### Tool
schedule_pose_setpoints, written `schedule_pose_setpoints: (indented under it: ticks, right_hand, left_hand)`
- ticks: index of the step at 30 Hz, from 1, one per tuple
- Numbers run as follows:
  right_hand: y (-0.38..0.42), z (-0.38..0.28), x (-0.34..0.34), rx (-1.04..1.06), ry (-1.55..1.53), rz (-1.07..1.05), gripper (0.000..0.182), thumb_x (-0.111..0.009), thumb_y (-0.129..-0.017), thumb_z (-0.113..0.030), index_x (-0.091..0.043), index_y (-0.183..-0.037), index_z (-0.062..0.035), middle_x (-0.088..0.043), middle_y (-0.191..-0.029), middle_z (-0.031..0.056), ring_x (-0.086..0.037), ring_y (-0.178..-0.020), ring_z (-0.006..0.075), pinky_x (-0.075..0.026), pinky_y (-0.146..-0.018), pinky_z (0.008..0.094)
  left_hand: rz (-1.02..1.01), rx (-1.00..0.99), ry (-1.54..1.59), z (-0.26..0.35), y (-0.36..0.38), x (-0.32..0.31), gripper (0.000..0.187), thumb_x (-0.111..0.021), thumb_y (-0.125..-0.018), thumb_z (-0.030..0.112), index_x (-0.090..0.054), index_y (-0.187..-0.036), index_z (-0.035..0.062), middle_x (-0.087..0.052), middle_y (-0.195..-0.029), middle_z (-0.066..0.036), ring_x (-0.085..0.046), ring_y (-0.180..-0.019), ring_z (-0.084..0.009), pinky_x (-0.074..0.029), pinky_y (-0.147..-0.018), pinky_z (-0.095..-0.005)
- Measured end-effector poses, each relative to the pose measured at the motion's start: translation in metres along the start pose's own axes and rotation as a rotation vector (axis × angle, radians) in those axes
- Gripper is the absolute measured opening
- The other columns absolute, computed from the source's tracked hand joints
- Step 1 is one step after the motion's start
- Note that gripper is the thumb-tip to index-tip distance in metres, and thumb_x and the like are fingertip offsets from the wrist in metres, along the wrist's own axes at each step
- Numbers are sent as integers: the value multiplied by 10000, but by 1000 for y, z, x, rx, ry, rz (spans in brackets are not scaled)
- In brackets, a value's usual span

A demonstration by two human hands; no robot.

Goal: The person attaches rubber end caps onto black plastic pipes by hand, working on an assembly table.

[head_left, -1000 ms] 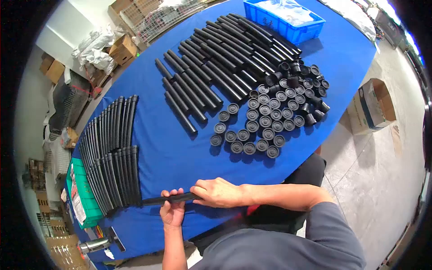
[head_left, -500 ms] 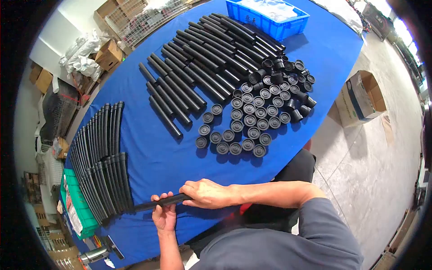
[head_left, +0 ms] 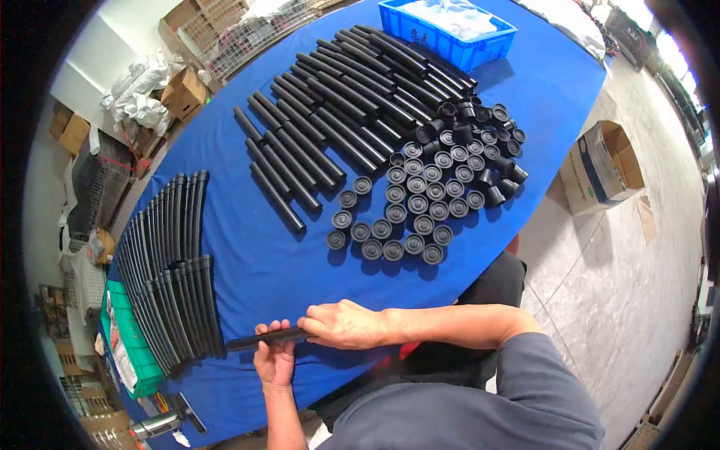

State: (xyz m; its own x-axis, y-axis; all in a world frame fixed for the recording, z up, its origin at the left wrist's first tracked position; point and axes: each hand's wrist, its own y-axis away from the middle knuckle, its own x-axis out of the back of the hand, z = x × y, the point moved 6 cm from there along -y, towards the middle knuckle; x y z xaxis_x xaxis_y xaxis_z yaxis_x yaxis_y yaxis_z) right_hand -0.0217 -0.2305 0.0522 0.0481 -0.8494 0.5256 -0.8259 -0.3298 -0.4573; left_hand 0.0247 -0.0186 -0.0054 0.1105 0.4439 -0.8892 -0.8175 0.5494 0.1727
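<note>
Single view, worn on the head, aimed forward and steeply down over the blue tabletop [head_left: 255, 262]. Wide fisheye bend, dark ring at the edges. Close to the left hand [head_left: 274, 358] and right hand [head_left: 346, 325] at the near edge; blue bin [head_left: 457, 34] far off at the top.

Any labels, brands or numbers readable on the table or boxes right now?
None can be read.
Blue bin: dark characters on its front wall, too blurred.
Cardboard box on the floor: print on its side, too small.
Green box: a white label, illegible.
Black tube held in both hands: no marking visible.
</note>
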Motion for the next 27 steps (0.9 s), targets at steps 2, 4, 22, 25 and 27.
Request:
schedule_pose_setpoints:
  ticks: [2, 4, 22, 25, 27]
  right_hand:
    - [1, 4, -3, -72, -62, -8, 345, -739, -909, -212, -562, -1120, -5, -603, -928, 170, -668, -789, 362, -540, -592, 472]
    - [-1, 12, -2, -136, -205, -39, 337, -737, -909, -205, -568, -1114, 3, -625, -944, 182, -668, -790, 356, -538, -609, 472]
    - [3, 5, -9, -93, -94, -38, 341, -711, -937, -179, -539, -1169, 1, -606, -939, 182, -660, -748, 399, -536, -600, 502]
    - [4, 1, -11, -28, 22, -70, 328, -704, -933, -189, -542, -1145, 2, -608, -937, 189, -659, -759, 411, -533, -607, 514]
    - [4, -2, -11, 73, 118, -69, 311, -700, -918, -203, -544, -1088, 5, -613, -933, 212, -660, -778, 430, -532, -633, 539]
  left_hand:
    - [-23, -1, -9, 1, 1, 1, 329, -713, -933, 14, -547, -1216, 37, -633, -1337, -230, -521, -1376, -404, -455, -1157, -571]
    - [-56, 0, -47, 2, 1, 2, 333, -709, -938, 18, -548, -1229, 38, -632, -1342, -229, -519, -1378, -404, -448, -1162, -571]
    - [-54, 10, -27, 2, 0, 7, 297, -687, -959, 31, -572, -1233, 47, -628, -1339, -218, -519, -1380, -392, -460, -1160, -544]
    - [18, -14, -45, 0, 1, 2, 300, -701, -948, 31, -579, -1222, 52, -646, -1312, -208, -534, -1368, -384, -463, -1158, -535]
    - [3, -30, -33, 1, 1, 3, 304, -709, -940, 28, -584, -1216, 55, -655, -1299, -203, -539, -1363, -381, -467, -1153, -532]
